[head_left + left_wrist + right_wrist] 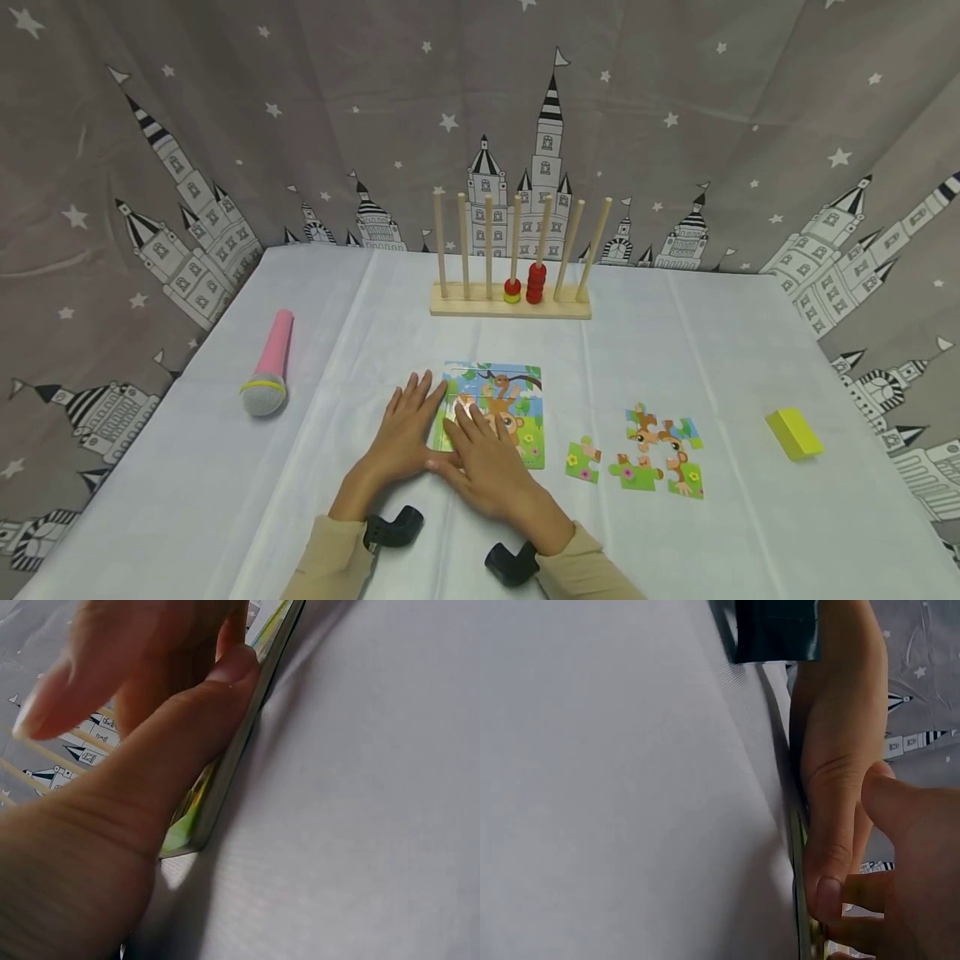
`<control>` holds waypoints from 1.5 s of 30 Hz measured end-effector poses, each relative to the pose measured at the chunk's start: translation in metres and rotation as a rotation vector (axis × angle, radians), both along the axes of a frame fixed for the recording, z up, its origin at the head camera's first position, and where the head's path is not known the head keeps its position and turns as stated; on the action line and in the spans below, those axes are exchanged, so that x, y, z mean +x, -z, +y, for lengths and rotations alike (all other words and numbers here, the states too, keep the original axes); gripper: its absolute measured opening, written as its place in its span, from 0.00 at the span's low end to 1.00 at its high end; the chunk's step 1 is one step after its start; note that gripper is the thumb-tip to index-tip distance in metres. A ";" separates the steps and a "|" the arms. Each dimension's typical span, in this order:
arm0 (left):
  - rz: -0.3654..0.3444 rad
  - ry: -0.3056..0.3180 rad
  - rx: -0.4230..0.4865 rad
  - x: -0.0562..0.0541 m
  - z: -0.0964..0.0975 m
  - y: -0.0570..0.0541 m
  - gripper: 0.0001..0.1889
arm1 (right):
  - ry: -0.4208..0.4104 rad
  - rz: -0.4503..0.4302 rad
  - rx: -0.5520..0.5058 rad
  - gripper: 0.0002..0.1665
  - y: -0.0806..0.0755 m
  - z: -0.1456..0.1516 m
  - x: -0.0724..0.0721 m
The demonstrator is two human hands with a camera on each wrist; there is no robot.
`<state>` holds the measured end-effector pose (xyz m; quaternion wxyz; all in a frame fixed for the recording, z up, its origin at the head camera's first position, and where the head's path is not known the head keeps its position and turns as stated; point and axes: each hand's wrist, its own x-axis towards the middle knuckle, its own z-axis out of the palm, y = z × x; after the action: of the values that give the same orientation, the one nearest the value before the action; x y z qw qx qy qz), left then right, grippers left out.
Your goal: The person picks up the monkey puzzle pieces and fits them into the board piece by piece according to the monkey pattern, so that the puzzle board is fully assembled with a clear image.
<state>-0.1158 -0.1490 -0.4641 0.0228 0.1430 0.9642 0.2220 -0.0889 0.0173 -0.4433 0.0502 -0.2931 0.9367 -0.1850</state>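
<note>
A jigsaw puzzle board (528, 417) with a monkey picture lies flat in front of me. Along its left edge rests my left hand (397, 437), fingers straight, the thumb (199, 712) lying on the near edge in the left wrist view. My right hand (491, 471) lies over the board's lower part with its fingers extended across the picture. Both hands meet around the thumbs, and they cover the lower left of the board. To the right lie several loose jigsaw pieces, among them a green one with flowers (579, 462) and a green bottom piece (637, 477).
Behind the board stands a wooden peg rack (480, 308) with red beads (536, 283) and a yellow one. A pink toy microphone (276, 346) lies at the left, a yellow block (795, 433) at the far right. White cloth (750, 350) covers the table.
</note>
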 end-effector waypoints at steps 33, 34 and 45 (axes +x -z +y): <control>0.013 0.011 0.013 0.000 0.000 0.001 0.55 | 0.026 0.118 -0.152 0.30 0.007 0.007 -0.007; 0.019 0.013 0.015 0.000 0.000 0.001 0.55 | 0.034 0.126 -0.179 0.29 0.005 0.009 -0.007; -0.003 -0.007 0.051 0.001 0.002 -0.001 0.60 | 0.232 0.124 -0.335 0.21 -0.009 0.054 -0.023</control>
<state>-0.1143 -0.1472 -0.4634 0.0199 0.1398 0.9587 0.2469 -0.1115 0.0714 -0.4343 -0.0785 -0.1984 0.9215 -0.3245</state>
